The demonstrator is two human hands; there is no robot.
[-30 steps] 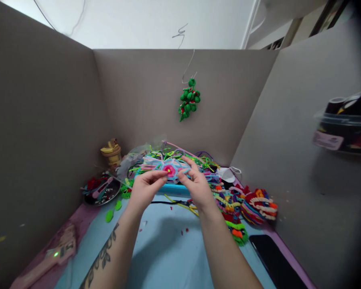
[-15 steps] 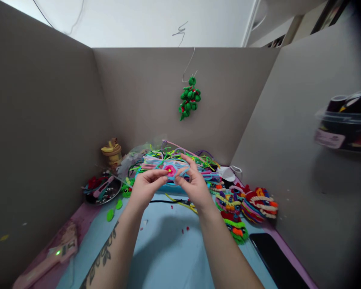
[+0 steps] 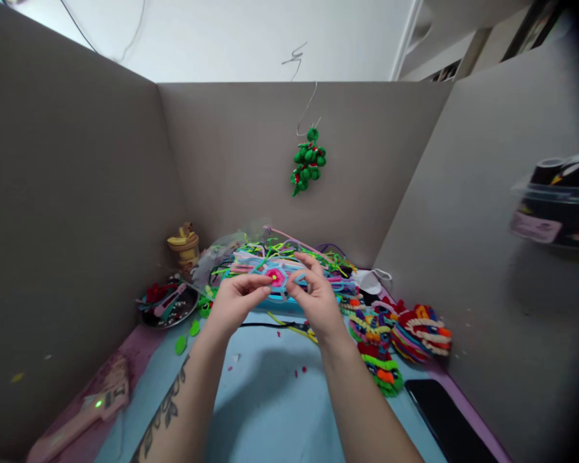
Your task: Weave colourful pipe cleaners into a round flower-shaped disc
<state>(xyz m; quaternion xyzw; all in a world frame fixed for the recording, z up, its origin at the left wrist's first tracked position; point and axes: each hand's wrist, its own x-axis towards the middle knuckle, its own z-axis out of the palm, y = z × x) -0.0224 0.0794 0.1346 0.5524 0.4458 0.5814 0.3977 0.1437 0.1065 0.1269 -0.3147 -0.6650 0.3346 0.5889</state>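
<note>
Between my fingertips, above the light blue table mat, is a small pipe-cleaner flower [image 3: 276, 278] with a pink middle, a yellow centre and a light blue angular outline. My left hand [image 3: 236, 301] pinches its left side between thumb and fingers. With thumb and index finger my right hand [image 3: 314, 297] grips the light blue pipe cleaner at its right side, while its other fingers point upward. Just behind both hands lies a bundle of pastel pipe cleaners [image 3: 251, 258], partly hidden by them.
A pink glue gun [image 3: 84, 411] with a green light lies front left, near a metal plate [image 3: 186, 310]. Knitted-looking colourful pieces [image 3: 383, 373] and a black phone [image 3: 451, 418] are at right. A green ornament [image 3: 309, 162] hangs on the grey back panel [image 3: 222, 141].
The whole view has shifted slightly, so things appear a little lower and to the right. Both hands keep their hold on the flower, with the right fingers slightly shifted.
</note>
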